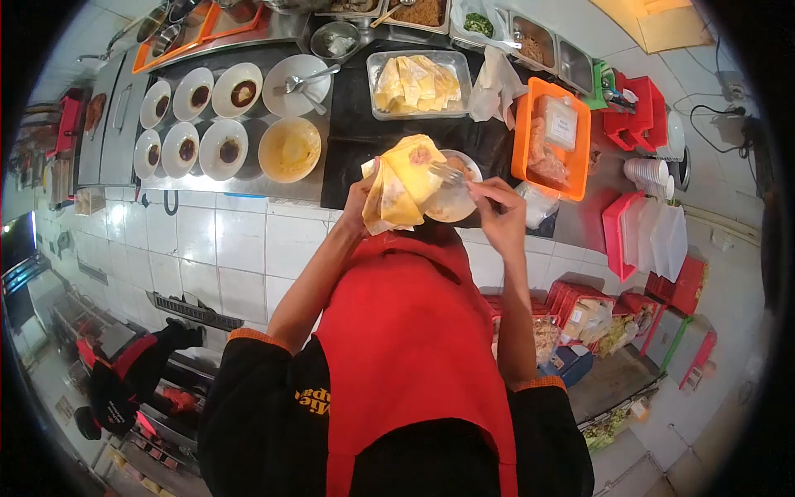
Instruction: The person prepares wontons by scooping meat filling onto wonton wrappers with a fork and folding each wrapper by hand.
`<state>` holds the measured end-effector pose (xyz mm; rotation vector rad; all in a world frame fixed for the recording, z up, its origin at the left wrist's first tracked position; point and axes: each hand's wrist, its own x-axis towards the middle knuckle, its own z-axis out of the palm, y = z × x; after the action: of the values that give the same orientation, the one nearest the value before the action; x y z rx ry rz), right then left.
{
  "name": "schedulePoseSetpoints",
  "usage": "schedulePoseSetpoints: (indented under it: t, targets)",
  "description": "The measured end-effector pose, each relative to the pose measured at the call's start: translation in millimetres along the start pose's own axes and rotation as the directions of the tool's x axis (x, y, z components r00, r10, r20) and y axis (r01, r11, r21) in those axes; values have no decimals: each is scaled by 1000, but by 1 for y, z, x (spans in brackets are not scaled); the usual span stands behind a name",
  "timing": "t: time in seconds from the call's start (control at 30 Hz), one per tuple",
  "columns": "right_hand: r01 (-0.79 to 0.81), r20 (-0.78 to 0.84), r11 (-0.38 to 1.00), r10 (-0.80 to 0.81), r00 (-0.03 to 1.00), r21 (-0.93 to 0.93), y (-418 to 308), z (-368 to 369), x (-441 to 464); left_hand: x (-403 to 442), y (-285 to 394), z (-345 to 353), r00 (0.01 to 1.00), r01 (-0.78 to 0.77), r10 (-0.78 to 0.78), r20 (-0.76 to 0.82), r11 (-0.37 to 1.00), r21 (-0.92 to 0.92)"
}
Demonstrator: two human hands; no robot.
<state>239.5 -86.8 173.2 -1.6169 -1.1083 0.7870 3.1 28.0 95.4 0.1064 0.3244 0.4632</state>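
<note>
A fanned stack of yellow wrapper sheets rests in my left hand, whose fingers are wrapped round its left edge. A small lump of pinkish filling lies on the top sheet. My right hand pinches a fork, its tines beside the sheets' right edge. Under the fork, close to the counter's front edge, is a white bowl with some filling in it, partly hidden by the sheets. Beyond my hands, a metal tray holds more folded yellow sheets.
Several white bowls with dark sauce stand at the left, beside a bowl of yellow liquid. An orange basket with packets is at the right. Red crates stand low at the right. Another person is at the far lower left.
</note>
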Motion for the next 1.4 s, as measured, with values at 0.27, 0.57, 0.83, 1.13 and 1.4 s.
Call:
schedulePoseSetpoints:
  t: [0.27, 0.57, 0.83, 1.13, 1.4]
  targets:
    - [-86, 141, 996, 86, 986, -5, -46, -17, 13, -2, 6, 44, 983, -168, 185, 6, 874, 457]
    - [3, 135, 999, 4, 991, -51, -44, -17, 12, 5, -4, 32, 996, -85, 91, -13, 967, 242]
    - [-13, 38, 999, 12, 999, 30, -30, -9, 9, 7, 7, 45, 991, -134, 134, -6, 990, -51]
    - [-88, 107, 994, 95, 990, -63, -49, 14, 17, 15, -13, 43, 1000, -1, 7, -22, 963, 269]
    - [33, 275, 999, -38, 961, 23, -33, 67, -11, 19, -12, -35, 991, 19, -22, -135, 1000, -23]
